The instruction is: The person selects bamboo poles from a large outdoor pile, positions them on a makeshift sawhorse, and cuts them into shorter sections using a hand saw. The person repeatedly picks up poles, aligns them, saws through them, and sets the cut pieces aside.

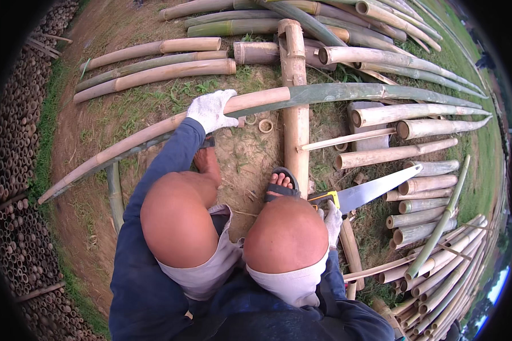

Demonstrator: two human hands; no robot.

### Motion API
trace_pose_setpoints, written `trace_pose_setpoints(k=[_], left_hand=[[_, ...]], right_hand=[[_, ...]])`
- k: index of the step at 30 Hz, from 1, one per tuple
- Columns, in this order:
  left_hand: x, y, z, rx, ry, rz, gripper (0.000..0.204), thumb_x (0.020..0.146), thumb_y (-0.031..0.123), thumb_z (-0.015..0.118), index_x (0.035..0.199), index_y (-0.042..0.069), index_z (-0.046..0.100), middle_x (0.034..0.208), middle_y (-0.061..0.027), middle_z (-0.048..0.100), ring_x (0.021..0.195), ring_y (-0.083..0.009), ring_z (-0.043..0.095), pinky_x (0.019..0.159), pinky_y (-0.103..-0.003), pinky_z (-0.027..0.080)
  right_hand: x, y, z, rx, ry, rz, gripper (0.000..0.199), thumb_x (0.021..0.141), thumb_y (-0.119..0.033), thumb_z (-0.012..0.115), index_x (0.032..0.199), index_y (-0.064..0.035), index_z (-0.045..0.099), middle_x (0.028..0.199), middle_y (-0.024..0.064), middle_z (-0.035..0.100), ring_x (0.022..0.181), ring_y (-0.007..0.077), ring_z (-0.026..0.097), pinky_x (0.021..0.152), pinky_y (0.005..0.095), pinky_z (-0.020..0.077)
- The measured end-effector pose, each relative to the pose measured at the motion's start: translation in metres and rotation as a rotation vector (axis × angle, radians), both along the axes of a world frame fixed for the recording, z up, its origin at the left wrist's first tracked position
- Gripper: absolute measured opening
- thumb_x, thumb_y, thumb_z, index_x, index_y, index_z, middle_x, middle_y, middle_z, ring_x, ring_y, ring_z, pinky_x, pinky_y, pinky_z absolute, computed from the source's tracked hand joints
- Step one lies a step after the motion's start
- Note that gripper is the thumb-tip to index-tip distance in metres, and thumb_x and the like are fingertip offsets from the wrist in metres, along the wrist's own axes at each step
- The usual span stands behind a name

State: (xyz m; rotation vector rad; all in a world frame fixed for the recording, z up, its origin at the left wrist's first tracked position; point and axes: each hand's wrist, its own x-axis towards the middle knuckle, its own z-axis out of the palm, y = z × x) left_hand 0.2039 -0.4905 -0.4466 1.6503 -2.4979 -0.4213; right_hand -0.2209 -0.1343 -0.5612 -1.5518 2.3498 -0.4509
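My left hand [213,109], in a white work glove, wraps round a tan bamboo pole [145,132]. This tan pole lies along a longer green bamboo pole [370,92], and its cut end stops partway along the green one, near a thick upright-lying bamboo log [294,136]. The green pole crosses over that log and reaches far to the right. Whether my left fingers also close on the green pole is hidden. My right hand [333,219], gloved too, grips a handsaw [378,187] by its yellow and black handle, beside my right knee. The blade points right, apart from the poles.
Three cut bamboo lengths [162,68] lie at the far left. More poles [381,23] are heaped at the back right, with short pieces [421,202] and a long stack [444,273] at right. Bamboo stacked end-on [20,153] lines the left. A bamboo ring [265,125] sits on the ground.
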Motion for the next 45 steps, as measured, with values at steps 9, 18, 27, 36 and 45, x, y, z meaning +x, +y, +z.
trace_pose_setpoints(k=[9, 18, 27, 36, 45], left_hand=[[-0.028, -0.010, 0.019, 0.132, -0.085, 0.004, 0.089, 0.078, 0.065, 0.088, 0.148, 0.017, 0.063, 0.139, -0.0183, 0.075, 0.125, -0.0406, 0.074, 0.109, -0.052, 0.058], [-0.031, -0.011, 0.017, 0.110, -0.102, -0.003, 0.093, 0.078, 0.064, 0.090, 0.154, 0.019, 0.062, 0.138, -0.0181, 0.076, 0.126, -0.0391, 0.074, 0.110, -0.051, 0.058], [-0.035, -0.011, 0.019, 0.101, -0.121, -0.004, 0.097, 0.079, 0.068, 0.088, 0.155, 0.016, 0.059, 0.137, -0.0203, 0.076, 0.124, -0.0396, 0.075, 0.108, -0.051, 0.059], [-0.036, -0.005, 0.028, 0.114, -0.126, 0.037, 0.085, 0.080, 0.069, 0.086, 0.147, 0.021, 0.067, 0.132, -0.0161, 0.079, 0.122, -0.0383, 0.076, 0.106, -0.051, 0.059], [-0.036, -0.006, 0.030, 0.108, -0.140, 0.031, 0.083, 0.082, 0.066, 0.086, 0.148, 0.020, 0.065, 0.134, -0.0176, 0.078, 0.120, -0.0401, 0.076, 0.105, -0.051, 0.060]], right_hand=[[0.012, -0.010, -0.062, 0.189, 0.146, 0.051, 0.063, 0.090, -0.018, 0.077, 0.146, 0.0068, 0.062, 0.123, 0.0292, 0.073, 0.112, 0.0466, 0.071, 0.103, 0.0553, 0.0562], [0.023, -0.019, 0.003, -0.010, -0.082, -0.122, 0.055, 0.084, -0.044, 0.093, 0.099, 0.0037, 0.070, 0.093, 0.0245, 0.073, 0.092, 0.0460, 0.073, 0.086, 0.0567, 0.0573], [0.042, 0.030, 0.197, -0.330, -0.204, -0.072, 0.040, 0.090, -0.022, 0.090, 0.113, -0.0046, 0.062, 0.106, 0.0155, 0.060, 0.098, 0.0376, 0.063, 0.087, 0.0493, 0.0525], [0.051, -0.100, 0.186, -0.150, -1.166, 0.241, 0.032, 0.101, -0.015, 0.085, 0.125, -0.0062, 0.064, 0.113, 0.0041, 0.061, 0.106, 0.0145, 0.062, 0.095, 0.0327, 0.0532], [0.062, -0.173, 0.131, -0.144, -1.204, 0.340, 0.042, 0.102, -0.014, 0.083, 0.137, -0.0083, 0.059, 0.098, 0.0004, 0.065, 0.078, 0.0098, 0.065, 0.070, 0.0276, 0.0541]])
